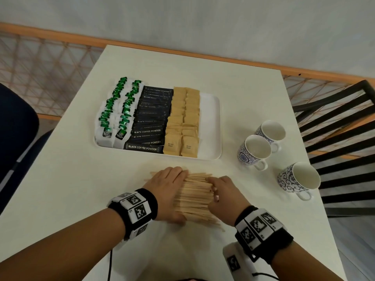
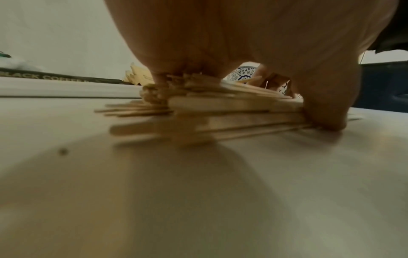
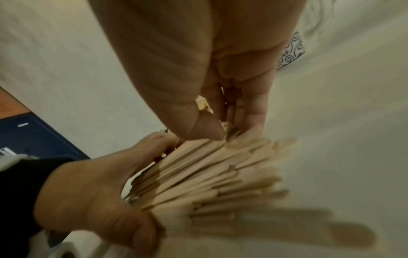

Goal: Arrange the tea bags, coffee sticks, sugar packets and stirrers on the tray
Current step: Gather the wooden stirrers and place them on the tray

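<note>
A loose pile of wooden stirrers (image 1: 194, 197) (image 2: 220, 108) (image 3: 220, 183) lies on the white table in front of the tray (image 1: 210, 122). My left hand (image 1: 172, 191) (image 3: 88, 192) cups the pile's left end, fingers over the far side and thumb at the near side. My right hand (image 1: 215, 191) (image 3: 198, 69) pushes its fingertips against the stirrers' right ends. On the tray, green tea bags (image 1: 117, 110) fill the left, black coffee sticks (image 1: 151, 122) the middle and brown sugar packets (image 1: 182, 122) come after them. A bare white strip remains along the tray's right side.
Three blue-patterned cups (image 1: 269, 132) (image 1: 254, 151) (image 1: 298, 177) stand to the right of the tray. A black slatted chair (image 1: 334, 128) is beyond the table's right edge, a dark blue seat (image 1: 16, 128) at the left. A white device (image 1: 237, 262) lies near my right wrist.
</note>
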Tool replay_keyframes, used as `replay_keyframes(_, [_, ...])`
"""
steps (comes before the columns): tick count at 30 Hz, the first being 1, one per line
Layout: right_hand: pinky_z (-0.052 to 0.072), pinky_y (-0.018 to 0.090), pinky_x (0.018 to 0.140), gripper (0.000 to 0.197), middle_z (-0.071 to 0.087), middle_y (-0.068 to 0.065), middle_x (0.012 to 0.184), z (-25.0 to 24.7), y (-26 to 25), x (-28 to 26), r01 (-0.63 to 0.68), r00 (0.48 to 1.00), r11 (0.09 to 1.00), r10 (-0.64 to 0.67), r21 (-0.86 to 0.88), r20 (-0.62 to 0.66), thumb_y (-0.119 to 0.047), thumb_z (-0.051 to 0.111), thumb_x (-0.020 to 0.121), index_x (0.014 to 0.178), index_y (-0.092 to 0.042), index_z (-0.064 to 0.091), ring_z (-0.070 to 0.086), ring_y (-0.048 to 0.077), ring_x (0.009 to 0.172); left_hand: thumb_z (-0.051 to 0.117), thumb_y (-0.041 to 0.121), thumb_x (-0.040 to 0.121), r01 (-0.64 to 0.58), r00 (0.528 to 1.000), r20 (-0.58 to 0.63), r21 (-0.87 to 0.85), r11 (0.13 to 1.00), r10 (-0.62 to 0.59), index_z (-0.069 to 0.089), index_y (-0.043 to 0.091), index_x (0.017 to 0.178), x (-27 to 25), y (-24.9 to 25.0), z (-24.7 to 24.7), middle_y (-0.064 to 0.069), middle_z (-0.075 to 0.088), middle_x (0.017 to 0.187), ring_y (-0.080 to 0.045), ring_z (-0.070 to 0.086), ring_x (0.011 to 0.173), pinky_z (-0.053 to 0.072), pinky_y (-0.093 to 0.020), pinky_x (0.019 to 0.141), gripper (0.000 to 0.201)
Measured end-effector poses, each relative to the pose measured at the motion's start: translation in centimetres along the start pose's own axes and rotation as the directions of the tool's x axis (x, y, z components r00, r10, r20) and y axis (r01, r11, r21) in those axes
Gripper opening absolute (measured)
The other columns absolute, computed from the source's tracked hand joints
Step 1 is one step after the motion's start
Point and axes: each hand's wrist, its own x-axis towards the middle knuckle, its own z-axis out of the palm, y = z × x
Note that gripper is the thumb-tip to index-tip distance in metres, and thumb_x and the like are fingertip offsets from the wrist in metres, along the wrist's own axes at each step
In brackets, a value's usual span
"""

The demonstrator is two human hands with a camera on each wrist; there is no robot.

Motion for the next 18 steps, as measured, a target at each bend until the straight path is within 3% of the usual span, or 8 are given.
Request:
replay_keyframes(3, [0.037,0.028,0.102,0.064,0.036,-0.001,0.136,-1.0,0.7,0.0,0.033,0.995,0.996,-0.040,-0.081,-0.093,-0.024,0.057,0.083,0.143,-0.022,0.035,0.040,0.018,0.126,0.064,0.081,0.055,-0.004,1.000,0.008,-0.058,0.998,0.004,0.007,0.020,0.150,-0.1,0.0,-0.5,0.005,0.015,0.148,-0.016,0.016,0.137,0.009,-0.029,0.116,0.126])
replay_keyframes(5, [0.033,0.027,0.104,0.061,0.037,-0.002,0.138,-1.4,0.4,0.4,0.118,0.976,0.988,-0.135,-0.104,-0.168,-0.029,0.057,0.085,0.142,-0.023,0.036,0.036,0.017,0.129,0.065,0.082,0.053,0.024,0.999,0.034,-0.088,0.996,-0.022,0.002,0.019,0.151,-0.1,-0.2,-0.9,0.005,0.009,0.152,-0.016,0.009,0.141,0.004,-0.028,0.116,0.132])
replay_keyframes(8, [0.028,0.028,0.109,0.068,0.039,-0.004,0.139,-1.5,-1.0,1.6,0.261,0.954,0.954,-0.278,-0.146,-0.109,-0.047,0.063,0.082,0.141,-0.025,0.039,0.035,0.016,0.130,0.071,0.075,0.054,0.090,0.994,0.067,-0.115,0.989,-0.083,0.004,0.019,0.151,0.1,-0.6,-1.4,0.003,0.009,0.154,-0.016,0.008,0.142,0.004,-0.026,0.116,0.130])
replay_keyframes(11, [0.022,0.031,0.112,0.088,0.032,-0.005,0.146,-1.0,-2.1,2.8,0.339,0.940,0.902,-0.335,-0.267,0.061,-0.060,0.067,0.073,0.146,-0.027,0.029,0.030,0.017,0.134,0.072,0.071,0.055,0.086,0.992,0.096,-0.082,0.993,-0.078,0.011,0.017,0.149,0.3,-0.9,-1.9,0.003,0.017,0.150,-0.017,0.016,0.139,0.010,-0.028,0.115,0.124])
replay_keyframes(13, [0.020,0.033,0.113,0.093,0.031,-0.005,0.147,-0.6,-2.2,3.2,0.344,0.937,0.871,-0.340,-0.350,0.075,-0.062,0.065,0.073,0.148,-0.027,0.024,0.029,0.018,0.134,0.070,0.066,0.059,0.090,0.991,0.110,-0.082,0.993,-0.081,0.016,0.017,0.148,0.3,-1.1,-2.1,0.003,0.022,0.145,-0.017,0.023,0.134,0.018,-0.029,0.115,0.115])
replay_keyframes(18, [0.031,0.034,0.104,0.081,0.039,-0.003,0.134,-0.3,-1.7,3.0,0.322,0.946,0.865,-0.307,-0.386,0.102,-0.057,0.062,0.074,0.144,-0.029,0.031,0.037,0.020,0.123,0.064,0.044,0.073,0.112,0.981,0.174,-0.175,0.978,-0.081,0.039,0.021,0.137,0.5,-1.5,-2.3,0.004,0.036,0.126,-0.018,0.037,0.120,0.035,-0.033,0.103,0.072])
